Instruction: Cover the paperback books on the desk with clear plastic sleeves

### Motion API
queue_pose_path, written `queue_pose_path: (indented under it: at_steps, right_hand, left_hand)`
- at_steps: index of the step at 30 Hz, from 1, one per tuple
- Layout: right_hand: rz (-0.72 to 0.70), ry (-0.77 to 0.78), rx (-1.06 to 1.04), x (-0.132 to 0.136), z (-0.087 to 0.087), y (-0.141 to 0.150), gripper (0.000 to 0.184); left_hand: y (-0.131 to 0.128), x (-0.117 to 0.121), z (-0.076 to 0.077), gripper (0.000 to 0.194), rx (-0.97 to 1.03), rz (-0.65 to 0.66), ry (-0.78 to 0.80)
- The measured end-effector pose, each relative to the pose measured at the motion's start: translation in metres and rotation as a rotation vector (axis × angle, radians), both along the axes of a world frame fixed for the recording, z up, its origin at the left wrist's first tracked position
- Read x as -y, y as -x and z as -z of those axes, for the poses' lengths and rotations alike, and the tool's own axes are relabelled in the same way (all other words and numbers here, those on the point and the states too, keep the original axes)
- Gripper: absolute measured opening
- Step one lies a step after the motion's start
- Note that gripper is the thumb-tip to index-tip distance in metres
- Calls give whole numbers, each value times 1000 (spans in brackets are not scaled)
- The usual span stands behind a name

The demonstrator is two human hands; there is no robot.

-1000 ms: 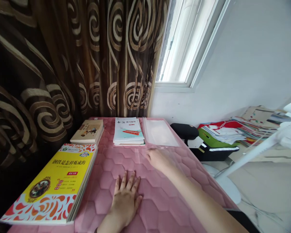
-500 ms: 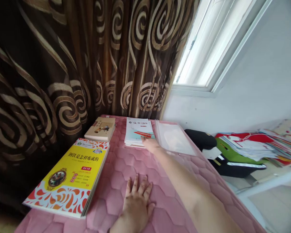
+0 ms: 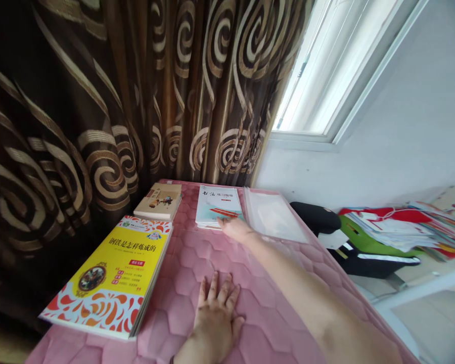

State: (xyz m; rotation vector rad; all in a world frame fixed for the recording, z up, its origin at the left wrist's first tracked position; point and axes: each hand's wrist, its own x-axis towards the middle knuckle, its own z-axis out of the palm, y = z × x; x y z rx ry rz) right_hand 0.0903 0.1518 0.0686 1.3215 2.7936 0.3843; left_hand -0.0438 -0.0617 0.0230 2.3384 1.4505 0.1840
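Observation:
My left hand (image 3: 218, 318) lies flat with fingers spread on the pink quilted surface (image 3: 182, 283), seemingly on a clear plastic sheet. Further forward, my right hand (image 3: 235, 228) reaches the near right corner of a stack of white calligraphy workbooks (image 3: 216, 199). Its fingers close on the top workbook's edge; how many copies are between them is hidden. Just right of this stack lie clear plastic book covers (image 3: 275, 215).
A thick yellow book (image 3: 114, 273) lies at the left, with smaller tan books (image 3: 159, 199) behind it. A patterned curtain (image 3: 197, 91) hangs along the back. Piled papers (image 3: 394, 227) and a black bag (image 3: 371, 263) are beyond the right edge.
My right hand has moved forward from the clear sheet to the workbook stack's corner. My left hand remains flat. The view has swung left.

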Motion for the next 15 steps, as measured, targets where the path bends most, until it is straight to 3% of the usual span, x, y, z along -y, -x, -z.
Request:
queue_pose_path:
  at_steps: [4, 6, 8, 11, 13, 15]
  right_hand:
    - [-79, 17, -15, 40, 7, -3, 45]
    - [-89, 60, -169, 54, 10, -9, 37]
    - [80, 166, -491, 58, 9, -18, 30]
    - [542, 313, -913, 47, 5, -37, 26]
    - [745, 372, -1013, 36, 4, -48, 25]
    - [835, 459, -1075, 29, 5, -55, 22]
  left_hand:
    - [0, -1, 2, 60, -20, -3, -15]
    - [0, 0, 2, 60, -30, -2, -22]
    - [0, 0, 2, 60, -37, 0, -32]
    - [1, 0, 1, 60, -35, 4, -48]
    - [1, 0, 1, 59, -37, 4, -51]
    - [1, 0, 1, 59, -43, 1, -48]
